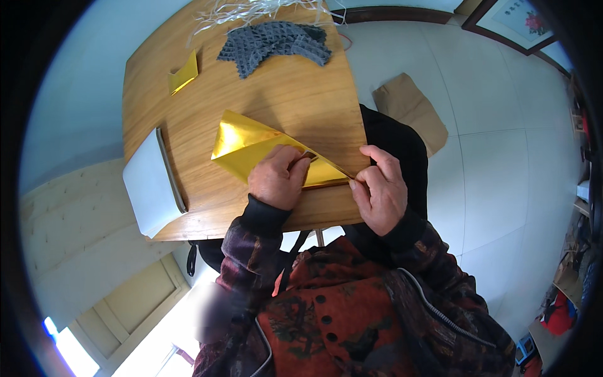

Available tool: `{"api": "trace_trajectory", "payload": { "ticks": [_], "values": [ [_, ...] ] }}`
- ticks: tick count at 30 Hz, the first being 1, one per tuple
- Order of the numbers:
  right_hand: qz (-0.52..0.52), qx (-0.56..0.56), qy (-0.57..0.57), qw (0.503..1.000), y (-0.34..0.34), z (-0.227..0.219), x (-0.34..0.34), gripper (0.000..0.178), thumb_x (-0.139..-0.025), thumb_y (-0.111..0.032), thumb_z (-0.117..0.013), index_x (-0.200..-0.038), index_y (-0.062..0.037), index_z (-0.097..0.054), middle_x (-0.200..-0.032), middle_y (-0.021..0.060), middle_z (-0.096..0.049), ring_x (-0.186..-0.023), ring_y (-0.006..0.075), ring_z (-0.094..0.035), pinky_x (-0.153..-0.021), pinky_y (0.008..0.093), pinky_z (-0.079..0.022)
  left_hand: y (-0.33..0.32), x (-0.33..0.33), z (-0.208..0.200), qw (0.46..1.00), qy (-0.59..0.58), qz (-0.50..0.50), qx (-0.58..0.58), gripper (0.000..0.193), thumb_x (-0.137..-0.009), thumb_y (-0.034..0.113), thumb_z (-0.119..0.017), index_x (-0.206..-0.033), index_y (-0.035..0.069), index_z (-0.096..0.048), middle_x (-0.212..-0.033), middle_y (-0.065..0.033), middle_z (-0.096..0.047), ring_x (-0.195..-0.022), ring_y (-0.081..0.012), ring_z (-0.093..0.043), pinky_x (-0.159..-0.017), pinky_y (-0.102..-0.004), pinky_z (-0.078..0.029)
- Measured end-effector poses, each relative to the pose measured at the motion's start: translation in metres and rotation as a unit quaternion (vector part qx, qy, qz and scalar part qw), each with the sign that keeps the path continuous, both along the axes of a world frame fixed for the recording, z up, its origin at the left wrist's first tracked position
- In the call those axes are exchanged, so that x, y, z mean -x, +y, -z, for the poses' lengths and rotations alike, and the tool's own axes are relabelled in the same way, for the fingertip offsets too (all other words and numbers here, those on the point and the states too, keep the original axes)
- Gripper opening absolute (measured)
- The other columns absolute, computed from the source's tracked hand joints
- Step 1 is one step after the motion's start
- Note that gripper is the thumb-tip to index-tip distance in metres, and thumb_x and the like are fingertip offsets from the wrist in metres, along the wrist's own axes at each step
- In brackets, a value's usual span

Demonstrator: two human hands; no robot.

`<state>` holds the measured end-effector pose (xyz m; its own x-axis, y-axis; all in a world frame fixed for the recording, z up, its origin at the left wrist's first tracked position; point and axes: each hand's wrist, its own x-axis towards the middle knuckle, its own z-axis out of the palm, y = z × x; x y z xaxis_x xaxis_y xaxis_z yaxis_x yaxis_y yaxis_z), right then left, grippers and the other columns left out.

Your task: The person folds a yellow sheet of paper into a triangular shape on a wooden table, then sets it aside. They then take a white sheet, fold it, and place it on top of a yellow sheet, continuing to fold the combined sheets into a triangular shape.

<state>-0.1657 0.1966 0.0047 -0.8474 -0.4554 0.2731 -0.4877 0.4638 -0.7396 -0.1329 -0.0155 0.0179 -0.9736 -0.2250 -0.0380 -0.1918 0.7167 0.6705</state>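
A sheet of shiny gold paper (251, 154), folded on a slant, lies near the front edge of the wooden table. My left hand (279, 177) rests on its near side with curled fingers, thumb and forefinger closed on the slanted fold. A small dark brown patch shows at those fingertips; what it is I cannot make out. At the paper's narrow right corner, my right hand (382, 191) pinches the tip between thumb and fingers. Farther off to the left lies a small folded gold paper piece (184, 74), apart from both hands.
A crumpled dark grey textured cloth (273, 45) lies at the table's (207, 204) far side, with white shredded strips (251, 11) behind it. A white flat pad or stack (152, 185) lies at the left edge. On the tiled floor to the right is a brown paper piece (411, 110).
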Motion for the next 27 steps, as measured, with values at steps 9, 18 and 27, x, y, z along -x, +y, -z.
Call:
{"api": "trace_trajectory", "payload": {
  "ticks": [9,18,27],
  "values": [
    [0.000,-0.022,0.013,1.000,-0.0026,0.0007,0.0012,0.018,-0.077,-0.004,-0.072,-0.081,-0.0024,-0.054,-0.126,0.0188,-0.053,-0.111,0.0367,-0.055,-0.093,0.0414,-0.047,-0.0001,0.0012,0.0011,1.000,0.016,-0.007,0.000,0.013,-0.084,0.005,-0.070,-0.076,0.000,-0.061,-0.068,-0.0084,-0.058,-0.057,-0.0180,-0.059,-0.054,-0.0299,-0.045],
    [0.000,-0.033,0.012,0.999,-0.0043,-0.0003,0.0031,0.020,-0.077,-0.005,-0.072,-0.080,-0.0020,-0.053,-0.125,0.0188,-0.053,-0.109,0.0366,-0.055,-0.093,0.0418,-0.046,-0.0003,0.0019,0.0019,1.000,0.003,-0.020,-0.016,0.014,-0.085,0.005,-0.069,-0.076,0.000,-0.060,-0.065,-0.0075,-0.058,-0.054,-0.0161,-0.059,-0.053,-0.0287,-0.045],
    [0.010,-0.030,0.013,0.999,-0.0053,-0.0006,0.0044,0.022,-0.074,-0.003,-0.074,-0.079,-0.0024,-0.053,-0.123,0.0182,-0.054,-0.104,0.0343,-0.056,-0.088,0.0402,-0.048,0.0002,0.0021,0.0024,1.000,0.018,-0.016,0.016,0.015,-0.086,0.007,-0.070,-0.075,0.001,-0.061,-0.065,-0.0073,-0.059,-0.053,-0.0162,-0.059,-0.052,-0.0288,-0.045]
  ]
}}
